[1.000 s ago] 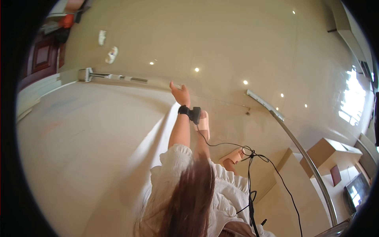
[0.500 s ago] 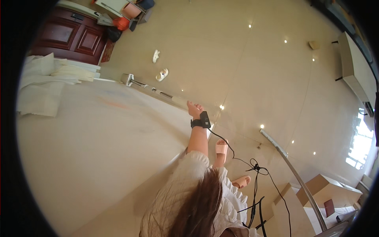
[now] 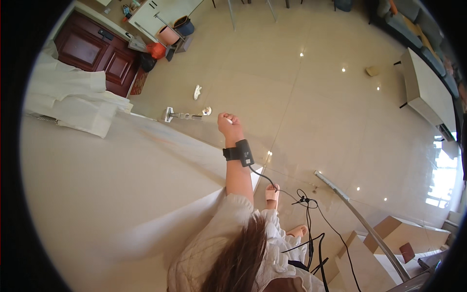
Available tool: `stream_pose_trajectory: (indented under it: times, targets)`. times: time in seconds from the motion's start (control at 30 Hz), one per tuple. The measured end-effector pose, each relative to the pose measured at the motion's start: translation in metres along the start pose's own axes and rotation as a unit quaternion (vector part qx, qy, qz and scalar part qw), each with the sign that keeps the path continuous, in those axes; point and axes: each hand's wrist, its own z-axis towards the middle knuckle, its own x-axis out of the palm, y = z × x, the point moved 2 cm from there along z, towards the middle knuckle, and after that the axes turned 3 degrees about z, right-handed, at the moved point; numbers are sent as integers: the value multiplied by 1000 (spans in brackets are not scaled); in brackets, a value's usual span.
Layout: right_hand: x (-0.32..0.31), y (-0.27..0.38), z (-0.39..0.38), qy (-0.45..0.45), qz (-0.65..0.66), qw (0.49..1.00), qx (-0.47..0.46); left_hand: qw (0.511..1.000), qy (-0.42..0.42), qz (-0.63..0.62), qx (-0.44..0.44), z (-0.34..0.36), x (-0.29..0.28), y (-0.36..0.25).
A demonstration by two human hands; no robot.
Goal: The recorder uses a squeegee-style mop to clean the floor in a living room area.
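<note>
Left hand has curled tighter since the earlier frame, and the mop has levelled out in view. From my end it looks like a fist round its upper end, though that stretch blends into the floor; its head's near the white shoes. Probably light, stiff, slick metal; I'd hold mid-shaft.
</note>
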Motion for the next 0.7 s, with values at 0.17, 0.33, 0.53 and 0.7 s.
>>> stream_pose_trajectory:
  times: [0.17, 0.33, 0.53, 0.7]
  targets:
    - [-530, 38, 2, -320, 287, 900, 72, 994, 83, -59, 29, -79, 72, -38]
    - [-823, 55, -143, -488, 321, 807, -79, 986, 113, -114, -38, -152, 132, -61]
    - [-815, 80, -146, -594, 323, 737, 22, 983, 150, -72, -83, -238, 171, -60]
    - [-820, 86, -142, -622, 301, 723, -11, 951, 305, 14, -43, -283, 185, -68]
